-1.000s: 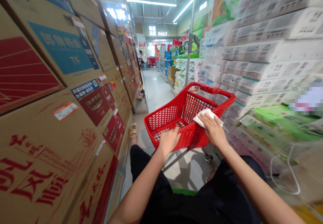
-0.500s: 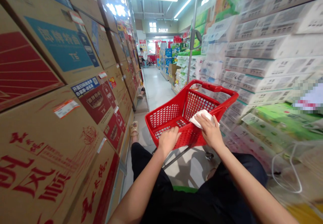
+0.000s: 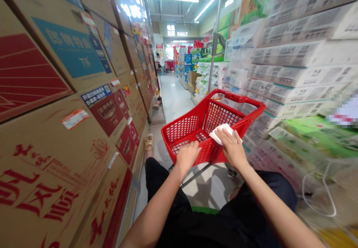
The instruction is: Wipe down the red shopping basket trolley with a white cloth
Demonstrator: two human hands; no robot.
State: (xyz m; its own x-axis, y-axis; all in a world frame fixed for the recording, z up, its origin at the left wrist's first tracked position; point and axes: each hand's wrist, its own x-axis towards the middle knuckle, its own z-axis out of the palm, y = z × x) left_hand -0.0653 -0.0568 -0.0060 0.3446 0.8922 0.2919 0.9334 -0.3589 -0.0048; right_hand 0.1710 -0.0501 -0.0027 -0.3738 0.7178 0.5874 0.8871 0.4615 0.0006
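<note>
In front of my knees stands a red plastic shopping cart (image 3: 183, 126) with perforated basket walls, turned sideways to me. My left hand (image 3: 188, 154) is closed over the near rim of its basket. Farther right along that same rim, my right hand (image 3: 232, 145) presses a white cloth (image 3: 219, 133) against the red plastic, fingers bent over it. Part of the cloth is hidden beneath the palm. Inside the basket, only the red slotted floor and walls show.
Stacked cardboard cartons (image 3: 84, 128) form a wall on my left. Piled white tissue packs (image 3: 288, 69) and green packs (image 3: 307, 140) rise on the right. A metal pole (image 3: 214, 54) stands behind the cart. The aisle floor (image 3: 172, 91) runs ahead, with a seated person (image 3: 160, 59) far off.
My right hand and the white cloth have shifted very slightly left and down along the rim. The left hand keeps its hold, and the view has turned a little.
</note>
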